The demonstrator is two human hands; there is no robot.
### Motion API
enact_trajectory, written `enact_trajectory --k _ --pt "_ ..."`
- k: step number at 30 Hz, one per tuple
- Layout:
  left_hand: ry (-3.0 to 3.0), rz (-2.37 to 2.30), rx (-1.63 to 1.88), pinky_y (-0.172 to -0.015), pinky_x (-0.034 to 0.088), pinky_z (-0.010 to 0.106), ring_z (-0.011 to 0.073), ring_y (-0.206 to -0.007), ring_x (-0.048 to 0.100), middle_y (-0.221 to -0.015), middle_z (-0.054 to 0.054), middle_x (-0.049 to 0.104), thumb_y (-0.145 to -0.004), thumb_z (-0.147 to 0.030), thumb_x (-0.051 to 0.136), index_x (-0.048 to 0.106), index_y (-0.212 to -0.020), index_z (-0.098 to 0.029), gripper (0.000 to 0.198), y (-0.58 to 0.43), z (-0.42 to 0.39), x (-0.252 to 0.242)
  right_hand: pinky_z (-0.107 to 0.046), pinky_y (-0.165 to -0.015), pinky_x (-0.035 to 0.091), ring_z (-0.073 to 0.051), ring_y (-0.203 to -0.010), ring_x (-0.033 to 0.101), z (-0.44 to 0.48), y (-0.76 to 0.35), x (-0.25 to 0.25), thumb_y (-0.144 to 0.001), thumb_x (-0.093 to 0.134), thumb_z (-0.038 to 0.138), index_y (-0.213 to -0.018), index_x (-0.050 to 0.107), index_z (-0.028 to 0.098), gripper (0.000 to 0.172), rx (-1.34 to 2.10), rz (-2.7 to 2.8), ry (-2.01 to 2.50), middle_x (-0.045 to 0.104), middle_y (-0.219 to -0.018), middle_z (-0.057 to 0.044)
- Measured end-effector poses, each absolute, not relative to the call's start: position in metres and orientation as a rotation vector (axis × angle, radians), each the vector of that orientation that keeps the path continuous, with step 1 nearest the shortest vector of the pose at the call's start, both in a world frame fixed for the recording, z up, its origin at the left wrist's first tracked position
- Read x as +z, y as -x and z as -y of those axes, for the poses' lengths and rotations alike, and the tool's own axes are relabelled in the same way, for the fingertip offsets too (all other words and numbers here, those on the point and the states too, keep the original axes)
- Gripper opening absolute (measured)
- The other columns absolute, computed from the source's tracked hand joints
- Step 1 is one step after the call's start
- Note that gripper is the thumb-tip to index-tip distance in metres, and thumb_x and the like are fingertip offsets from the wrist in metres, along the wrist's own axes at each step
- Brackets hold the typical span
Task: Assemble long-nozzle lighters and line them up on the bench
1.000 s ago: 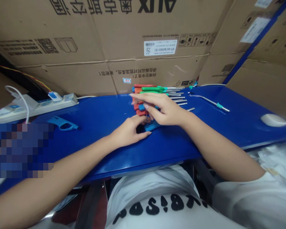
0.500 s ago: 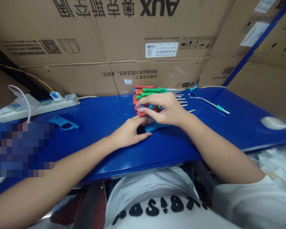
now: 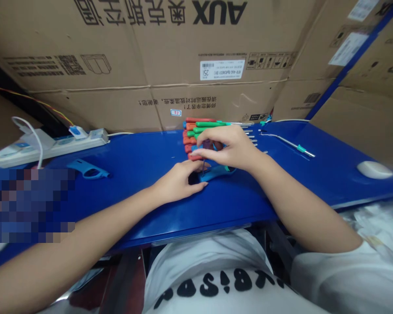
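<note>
My right hand (image 3: 236, 146) is closed, thumb and fingers pinching a small screwdriver (image 3: 203, 166) whose handle is mostly hidden. Its thin dark shaft points down, with the tip at a blue lighter body (image 3: 218, 173) lying on the blue table. My left hand (image 3: 180, 181) grips the near end of this blue body, thumb on one side and fingers on the other. Just behind my hands lies a row of several long-nosed lighters (image 3: 203, 124), red and green with metal tubes. My right hand covers part of the row.
Further left lie a blue plastic handle shell (image 3: 90, 169) and a white power strip (image 3: 55, 146). On the right are a loose metal lighter tube (image 3: 296, 146) with a wire and a white computer mouse (image 3: 375, 169). A cardboard wall (image 3: 170, 56) stands behind the table (image 3: 144, 218).
My right hand has shifted slightly right and its fingers have turned about the screwdriver, showing more of the blue lighter body. My left hand stays almost still.
</note>
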State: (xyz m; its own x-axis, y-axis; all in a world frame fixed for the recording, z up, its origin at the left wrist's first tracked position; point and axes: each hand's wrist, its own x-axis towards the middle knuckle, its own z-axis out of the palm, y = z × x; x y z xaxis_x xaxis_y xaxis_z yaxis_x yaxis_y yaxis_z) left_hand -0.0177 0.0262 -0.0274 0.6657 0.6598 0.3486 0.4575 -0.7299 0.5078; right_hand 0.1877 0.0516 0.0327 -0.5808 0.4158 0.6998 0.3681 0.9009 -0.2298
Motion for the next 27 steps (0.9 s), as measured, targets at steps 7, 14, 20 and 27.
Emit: enact_trajectory --k 7,14,20,27 --pt "-2.478 -0.877 0.756 -0.095 0.057 0.039 0.0242 -0.105 0.07 -0.117 0.007 0.073 -0.084 -0.024 0.068 0.065 -0.116 -0.02 0.032 0.0161 -0.0247 -0.0276 -0.026 -0.072 0.055 -0.013 -0.075 0.069 -0.0464 -0.1881 0.0358 -0.099 0.049 0.022 -0.124 0.067 0.015 0.031 0.449 2.292 0.517 0.077 -0.101 -0.006" --pt "-2.475 -0.894 0.743 -0.099 0.055 0.039 0.0236 -0.109 0.069 -0.117 0.007 0.073 -0.083 -0.02 0.068 0.064 -0.118 -0.019 0.035 0.0154 -0.0247 -0.03 -0.021 -0.058 0.043 -0.009 -0.058 0.054 -0.0482 -0.1858 0.0367 -0.089 0.073 0.035 -0.088 0.069 0.016 0.019 0.213 2.272 0.542 0.07 -0.076 0.0" --pt "-2.471 -0.902 0.77 -0.094 0.057 0.038 0.0233 -0.102 0.07 -0.114 0.006 0.073 -0.082 -0.019 0.069 0.065 -0.112 -0.02 0.03 0.0152 -0.0238 -0.0283 -0.023 -0.069 0.052 -0.012 -0.073 0.067 -0.0452 -0.1845 0.0329 -0.1 0.051 0.024 -0.108 0.069 0.014 0.022 0.391 2.262 0.468 0.076 -0.098 -0.007" --pt "-2.482 -0.901 0.76 -0.095 0.057 0.039 0.0244 -0.105 0.07 -0.115 0.006 0.073 -0.082 -0.023 0.069 0.064 -0.115 -0.021 0.033 0.0158 -0.0255 -0.0302 -0.02 -0.055 0.043 -0.008 -0.058 0.053 -0.0483 -0.1843 0.0314 -0.095 0.063 0.031 -0.095 0.068 0.016 0.016 0.302 2.211 0.5 0.071 -0.085 -0.001"
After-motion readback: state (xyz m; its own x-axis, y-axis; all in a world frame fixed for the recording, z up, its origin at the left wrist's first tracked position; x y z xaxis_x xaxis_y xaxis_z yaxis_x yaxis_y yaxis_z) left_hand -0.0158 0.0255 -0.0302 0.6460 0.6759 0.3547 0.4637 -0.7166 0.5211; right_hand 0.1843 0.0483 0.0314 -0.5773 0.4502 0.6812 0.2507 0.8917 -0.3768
